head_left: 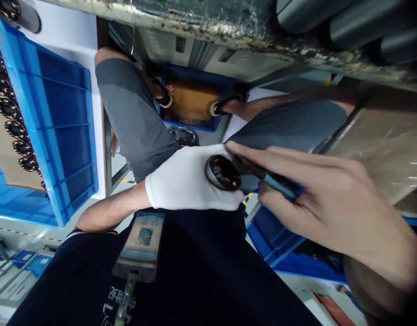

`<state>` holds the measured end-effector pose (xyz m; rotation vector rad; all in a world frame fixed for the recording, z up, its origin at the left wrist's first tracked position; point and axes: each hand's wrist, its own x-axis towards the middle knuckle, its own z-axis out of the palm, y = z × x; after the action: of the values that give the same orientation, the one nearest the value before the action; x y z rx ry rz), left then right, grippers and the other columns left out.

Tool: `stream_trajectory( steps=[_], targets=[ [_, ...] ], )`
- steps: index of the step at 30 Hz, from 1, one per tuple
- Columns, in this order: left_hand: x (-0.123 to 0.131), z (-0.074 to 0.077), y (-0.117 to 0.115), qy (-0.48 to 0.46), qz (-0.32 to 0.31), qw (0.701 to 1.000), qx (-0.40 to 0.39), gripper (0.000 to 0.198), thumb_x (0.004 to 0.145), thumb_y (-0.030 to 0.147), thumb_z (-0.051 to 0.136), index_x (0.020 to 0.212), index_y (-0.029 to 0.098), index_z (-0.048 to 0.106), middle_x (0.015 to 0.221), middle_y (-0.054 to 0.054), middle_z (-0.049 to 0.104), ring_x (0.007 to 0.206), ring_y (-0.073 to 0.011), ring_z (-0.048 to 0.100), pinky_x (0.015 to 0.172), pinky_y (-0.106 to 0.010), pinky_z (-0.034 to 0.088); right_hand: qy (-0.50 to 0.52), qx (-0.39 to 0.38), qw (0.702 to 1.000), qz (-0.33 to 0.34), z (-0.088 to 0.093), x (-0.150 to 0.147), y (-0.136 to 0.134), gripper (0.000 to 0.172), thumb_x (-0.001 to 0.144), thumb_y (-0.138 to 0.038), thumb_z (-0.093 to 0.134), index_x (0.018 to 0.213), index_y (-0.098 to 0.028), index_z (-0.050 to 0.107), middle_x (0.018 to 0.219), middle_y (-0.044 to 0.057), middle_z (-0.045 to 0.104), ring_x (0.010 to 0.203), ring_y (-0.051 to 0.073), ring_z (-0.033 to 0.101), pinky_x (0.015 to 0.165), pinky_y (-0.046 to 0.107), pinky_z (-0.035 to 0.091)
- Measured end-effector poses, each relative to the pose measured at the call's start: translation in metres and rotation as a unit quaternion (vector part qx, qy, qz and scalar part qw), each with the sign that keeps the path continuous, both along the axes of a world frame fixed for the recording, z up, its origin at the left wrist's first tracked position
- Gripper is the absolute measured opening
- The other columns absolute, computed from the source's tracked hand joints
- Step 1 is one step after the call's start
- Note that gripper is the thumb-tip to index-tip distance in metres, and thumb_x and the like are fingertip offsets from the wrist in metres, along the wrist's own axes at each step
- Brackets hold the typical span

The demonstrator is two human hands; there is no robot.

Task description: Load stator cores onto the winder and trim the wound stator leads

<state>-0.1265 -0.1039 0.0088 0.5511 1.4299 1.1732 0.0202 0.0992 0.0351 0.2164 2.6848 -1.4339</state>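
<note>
My left hand [184, 179], in a white glove, is closed around a cylindrical motor stator [225, 172]. The stator's open end faces up and shows copper windings inside a dark core. My bare right hand [317, 194] grips a pair of pliers [276, 181] with blue-grey handles. Their dark jaws are at the right rim of the stator; blur hides whether they touch a wire.
To the left, a blue crate [62, 104] holds several stators [14, 129] on cardboard. A blue tray [191, 126] with copper scraps lies on the floor between my feet. A worn bench edge [208, 22] bearing grey cylinders [310, 16] crosses the top. Clear plastic wrap [381, 136] covers something at right.
</note>
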Motion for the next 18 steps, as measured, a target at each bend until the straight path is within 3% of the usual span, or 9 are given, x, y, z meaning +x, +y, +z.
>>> stream_trajectory(
  steps=[2,4,6,7,10,12,15,18],
  targets=[
    [0.001,-0.006,0.001,-0.13,0.033,0.991,0.029,0.023,0.087,0.027,0.087,0.103,0.017,0.074,0.102,-0.005,0.082,0.096,-0.0223,0.08,0.088,-0.033,0.064,0.022,0.0,0.999,0.043,-0.002,-0.004,-0.005,0.069,0.1,-0.026,0.079,0.167,-0.03,0.066,0.143,0.006,0.081,0.108,0.026,0.085,0.098,0.037,0.072],
    [0.007,-0.012,0.001,-0.24,0.054,0.968,0.047,0.024,0.089,0.034,0.087,0.099,0.017,0.073,0.098,-0.005,0.081,0.093,-0.023,0.08,0.084,-0.033,0.066,0.054,-0.032,0.998,0.026,-0.006,-0.007,-0.012,0.077,0.095,-0.035,0.092,0.166,-0.026,0.065,0.156,0.01,0.075,0.132,0.031,0.079,0.119,0.04,0.065],
    [0.014,-0.017,0.0,-0.268,0.063,0.959,0.063,0.031,0.097,0.048,0.079,0.101,0.018,0.072,0.098,-0.006,0.08,0.096,-0.0271,0.081,0.083,-0.038,0.069,0.067,-0.062,0.996,-0.015,-0.01,-0.009,-0.019,0.073,0.089,-0.039,0.1,0.155,-0.027,0.072,0.149,0.007,0.078,0.131,0.03,0.079,0.117,0.038,0.065],
    [0.017,-0.019,-0.001,-0.239,0.064,0.966,0.08,0.037,0.102,0.056,0.074,0.108,0.019,0.072,0.105,-0.007,0.08,0.101,-0.0297,0.082,0.086,-0.042,0.07,0.059,-0.073,0.995,-0.033,-0.011,-0.008,-0.021,0.067,0.088,-0.039,0.1,0.149,-0.029,0.076,0.137,0.005,0.082,0.119,0.027,0.082,0.107,0.034,0.067],
    [0.017,-0.022,-0.01,0.007,0.1,0.985,0.142,0.059,0.106,0.073,0.067,0.139,0.025,0.063,0.133,-0.011,0.075,0.123,-0.0341,0.079,0.103,-0.052,0.07,0.006,-0.16,0.985,-0.066,-0.014,-0.003,-0.02,0.051,0.092,-0.046,0.097,0.139,-0.033,0.081,0.086,-0.004,0.078,0.068,0.016,0.073,0.068,0.026,0.061],
    [0.011,-0.023,-0.016,0.234,0.125,0.937,0.227,0.069,0.096,0.075,0.08,0.142,0.028,0.06,0.135,-0.011,0.073,0.121,-0.0326,0.077,0.107,-0.054,0.067,-0.047,-0.269,0.959,-0.076,-0.017,0.002,-0.017,0.047,0.098,-0.053,0.092,0.139,-0.035,0.081,0.069,-0.007,0.068,0.052,0.013,0.062,0.053,0.024,0.051],
    [0.005,-0.021,-0.021,0.446,0.084,0.839,0.299,0.039,0.096,0.052,0.086,0.123,0.029,0.069,0.115,-0.003,0.079,0.099,-0.0236,0.078,0.099,-0.046,0.068,-0.112,-0.405,0.905,-0.073,-0.028,0.009,-0.018,0.049,0.094,-0.064,0.091,0.132,-0.035,0.083,0.071,-0.005,0.07,0.049,0.014,0.06,0.047,0.023,0.046],
    [0.008,-0.018,-0.024,0.524,0.048,0.814,0.247,0.01,0.105,0.03,0.07,0.109,0.023,0.077,0.111,-0.003,0.083,0.099,-0.0182,0.079,0.096,-0.035,0.068,-0.136,-0.402,0.902,-0.075,-0.044,0.015,-0.027,0.051,0.09,-0.073,0.09,0.118,-0.031,0.085,0.075,-0.002,0.068,0.056,0.016,0.057,0.051,0.026,0.046]
  ],
)
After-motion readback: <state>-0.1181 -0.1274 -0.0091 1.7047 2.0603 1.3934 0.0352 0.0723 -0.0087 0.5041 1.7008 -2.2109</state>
